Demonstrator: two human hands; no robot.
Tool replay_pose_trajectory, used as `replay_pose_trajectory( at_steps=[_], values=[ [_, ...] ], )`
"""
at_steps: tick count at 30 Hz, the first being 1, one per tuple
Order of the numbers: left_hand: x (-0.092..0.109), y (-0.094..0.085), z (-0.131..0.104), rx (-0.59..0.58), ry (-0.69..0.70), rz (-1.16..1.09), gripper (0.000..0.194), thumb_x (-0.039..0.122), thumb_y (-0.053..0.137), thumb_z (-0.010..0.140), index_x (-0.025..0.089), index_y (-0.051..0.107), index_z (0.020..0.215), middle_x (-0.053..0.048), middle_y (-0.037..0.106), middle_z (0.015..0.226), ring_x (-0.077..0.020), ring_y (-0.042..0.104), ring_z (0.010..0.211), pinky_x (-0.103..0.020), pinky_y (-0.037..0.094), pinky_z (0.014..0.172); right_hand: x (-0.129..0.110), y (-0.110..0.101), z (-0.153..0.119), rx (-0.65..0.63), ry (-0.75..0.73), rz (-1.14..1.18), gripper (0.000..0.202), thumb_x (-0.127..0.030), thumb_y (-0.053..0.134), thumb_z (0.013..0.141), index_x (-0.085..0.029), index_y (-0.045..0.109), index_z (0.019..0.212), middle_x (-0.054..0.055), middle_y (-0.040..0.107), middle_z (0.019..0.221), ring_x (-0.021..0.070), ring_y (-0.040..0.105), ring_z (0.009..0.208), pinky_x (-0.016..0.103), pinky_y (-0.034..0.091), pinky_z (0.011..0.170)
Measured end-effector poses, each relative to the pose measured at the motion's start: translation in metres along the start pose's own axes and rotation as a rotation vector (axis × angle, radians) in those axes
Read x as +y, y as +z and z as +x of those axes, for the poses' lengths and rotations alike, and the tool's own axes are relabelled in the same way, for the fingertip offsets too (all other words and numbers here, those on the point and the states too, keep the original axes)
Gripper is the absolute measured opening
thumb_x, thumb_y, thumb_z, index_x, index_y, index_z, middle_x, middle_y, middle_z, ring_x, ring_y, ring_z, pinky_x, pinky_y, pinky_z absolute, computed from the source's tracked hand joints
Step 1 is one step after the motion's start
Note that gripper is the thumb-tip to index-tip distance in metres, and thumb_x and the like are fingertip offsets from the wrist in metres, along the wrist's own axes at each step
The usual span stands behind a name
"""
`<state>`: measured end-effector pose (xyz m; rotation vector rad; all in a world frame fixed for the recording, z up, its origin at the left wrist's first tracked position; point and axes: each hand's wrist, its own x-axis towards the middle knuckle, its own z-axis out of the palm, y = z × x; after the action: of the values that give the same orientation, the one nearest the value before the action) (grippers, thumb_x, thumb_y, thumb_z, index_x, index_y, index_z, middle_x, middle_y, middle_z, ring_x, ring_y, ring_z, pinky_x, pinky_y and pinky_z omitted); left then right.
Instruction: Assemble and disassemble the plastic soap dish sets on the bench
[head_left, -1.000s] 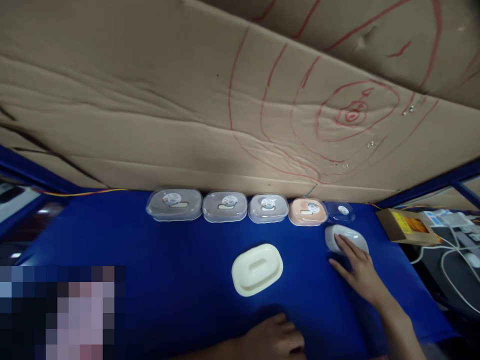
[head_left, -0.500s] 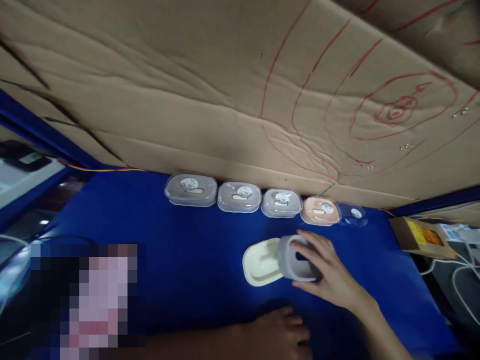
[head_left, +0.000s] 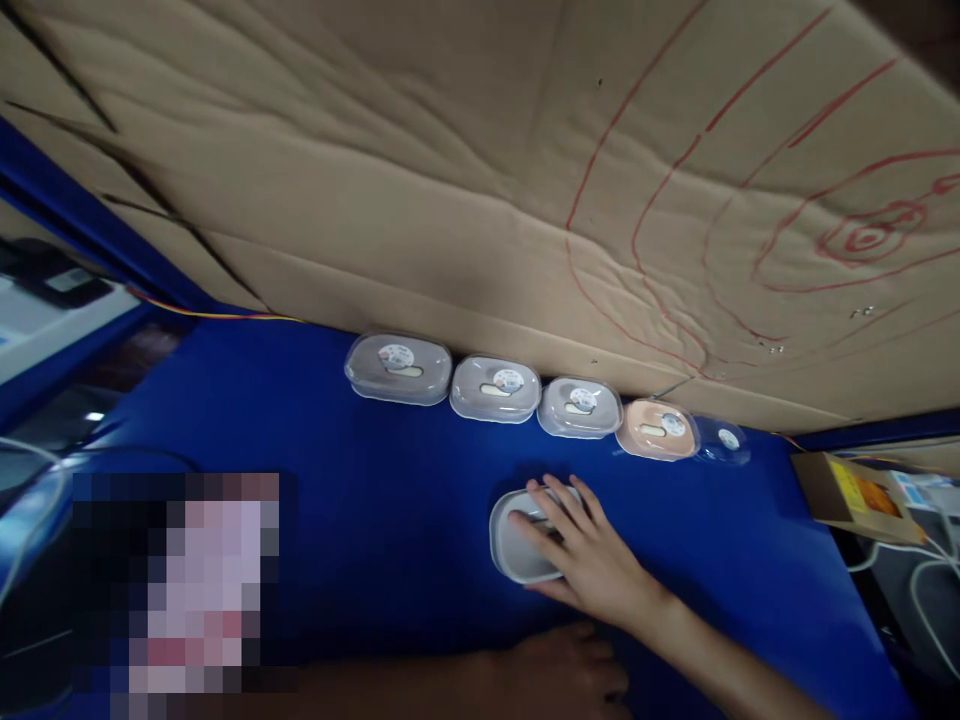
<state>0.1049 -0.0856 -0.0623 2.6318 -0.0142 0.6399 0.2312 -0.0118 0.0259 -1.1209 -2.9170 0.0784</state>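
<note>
On the blue table, my right hand (head_left: 581,555) spans a grey oval cover (head_left: 517,545), its fingers across the top and far side and its thumb at the near edge. A dark slot in the cover shows partly between the fingers. The cover sits where the cream tray was, and that tray is now hidden beneath it. My left hand (head_left: 559,670) rests at the bottom of the view, dim, with its fingers curled in and nothing visible in them.
Along the cardboard wall (head_left: 420,200) stand grey boxes with clear lids (head_left: 401,370), a peach one (head_left: 660,430) and a clear cover (head_left: 724,442). A cardboard box (head_left: 855,495) and cables are at the right. A pixelated patch covers the lower left.
My right hand has moved left and down with the grey cover, from tilted beside the cream tray to flat over it. The view has shifted slightly. My left hand stays at the bottom.
</note>
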Motion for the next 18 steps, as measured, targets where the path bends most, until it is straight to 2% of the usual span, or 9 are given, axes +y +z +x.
replay_pose_trajectory(
  at_steps=[2, 4, 6, 7, 9, 11, 13, 16, 18],
  values=[
    [0.000, -0.001, 0.000, -0.002, -0.005, -0.002, 0.021, 0.035, 0.078, 0.100, 0.022, 0.069, 0.087, 0.001, 0.066, 0.082, -0.0207, 0.059, 0.073, -0.035, 0.038, 0.065, 0.002, -0.003, -0.010, -0.002, -0.007, 0.033, 0.090, -0.064, 0.074, 0.095, -0.028, 0.038, 0.169, 0.017, 0.037, 0.176, 0.0390, 0.039, 0.160, 0.066, 0.034, 0.127],
    [0.000, -0.003, 0.000, -0.009, -0.011, -0.007, 0.022, 0.035, 0.079, 0.099, 0.022, 0.068, 0.086, 0.001, 0.066, 0.082, -0.0206, 0.059, 0.073, -0.036, 0.038, 0.066, 0.020, -0.009, -0.031, 0.077, 0.045, 0.075, 0.080, -0.068, 0.063, 0.100, -0.029, 0.042, 0.166, 0.014, 0.042, 0.174, 0.0355, 0.044, 0.158, 0.060, 0.038, 0.126],
    [0.000, -0.006, -0.001, -0.017, -0.011, -0.018, 0.022, 0.035, 0.077, 0.101, 0.022, 0.067, 0.087, 0.001, 0.066, 0.084, -0.0195, 0.059, 0.074, -0.035, 0.039, 0.068, 0.055, -0.012, -0.065, 0.262, 0.249, 0.055, 0.060, -0.061, 0.051, 0.107, -0.033, 0.051, 0.160, 0.010, 0.057, 0.163, 0.0321, 0.055, 0.149, 0.053, 0.044, 0.122],
    [-0.001, -0.007, -0.002, -0.021, -0.009, -0.025, 0.021, 0.035, 0.075, 0.103, 0.022, 0.067, 0.088, 0.002, 0.067, 0.085, -0.0189, 0.058, 0.074, -0.035, 0.039, 0.069, 0.075, -0.013, -0.084, 0.365, 0.438, -0.005, 0.049, -0.053, 0.047, 0.110, -0.038, 0.055, 0.156, 0.005, 0.065, 0.154, 0.0282, 0.060, 0.142, 0.049, 0.046, 0.119],
    [-0.001, -0.011, -0.002, -0.029, -0.008, -0.035, 0.020, 0.035, 0.071, 0.105, 0.022, 0.067, 0.091, 0.001, 0.067, 0.088, -0.0181, 0.058, 0.076, -0.035, 0.040, 0.071, 0.116, -0.010, -0.125, 0.461, 0.667, -0.080, 0.053, -0.041, 0.038, 0.112, -0.026, 0.047, 0.162, 0.015, 0.062, 0.154, 0.0340, 0.057, 0.144, 0.057, 0.043, 0.119],
    [-0.002, -0.014, -0.003, -0.038, -0.011, -0.038, 0.019, 0.034, 0.070, 0.105, 0.021, 0.067, 0.093, 0.001, 0.067, 0.089, -0.0175, 0.058, 0.076, -0.035, 0.040, 0.072, 0.142, -0.002, -0.161, 0.456, 0.785, -0.119, 0.059, -0.044, 0.037, 0.112, -0.020, 0.042, 0.165, 0.021, 0.055, 0.160, 0.0394, 0.050, 0.150, 0.065, 0.037, 0.120],
    [-0.002, -0.015, -0.003, -0.050, -0.016, -0.034, 0.018, 0.034, 0.071, 0.105, 0.021, 0.067, 0.093, 0.001, 0.067, 0.088, -0.0168, 0.057, 0.077, -0.034, 0.040, 0.073, 0.147, 0.009, -0.189, 0.385, 0.829, -0.121, 0.059, -0.051, 0.040, 0.110, -0.023, 0.049, 0.160, 0.020, 0.061, 0.154, 0.0405, 0.053, 0.147, 0.069, 0.033, 0.120],
    [-0.003, -0.014, -0.003, -0.069, -0.016, -0.030, 0.020, 0.036, 0.072, 0.105, 0.022, 0.067, 0.092, 0.001, 0.066, 0.088, -0.0163, 0.058, 0.079, -0.033, 0.039, 0.073, 0.126, 0.026, -0.217, 0.289, 0.837, -0.104, 0.052, -0.059, 0.048, 0.106, -0.030, 0.062, 0.147, 0.013, 0.070, 0.142, 0.0363, 0.064, 0.134, 0.065, 0.034, 0.120],
    [-0.002, -0.013, -0.004, -0.076, -0.018, -0.034, 0.020, 0.037, 0.071, 0.106, 0.022, 0.067, 0.093, 0.001, 0.066, 0.088, -0.0170, 0.058, 0.082, -0.034, 0.039, 0.075, 0.112, 0.031, -0.226, 0.283, 0.869, -0.118, 0.052, -0.061, 0.052, 0.104, -0.031, 0.062, 0.146, 0.014, 0.065, 0.148, 0.0368, 0.062, 0.137, 0.062, 0.034, 0.119]
  ],
)
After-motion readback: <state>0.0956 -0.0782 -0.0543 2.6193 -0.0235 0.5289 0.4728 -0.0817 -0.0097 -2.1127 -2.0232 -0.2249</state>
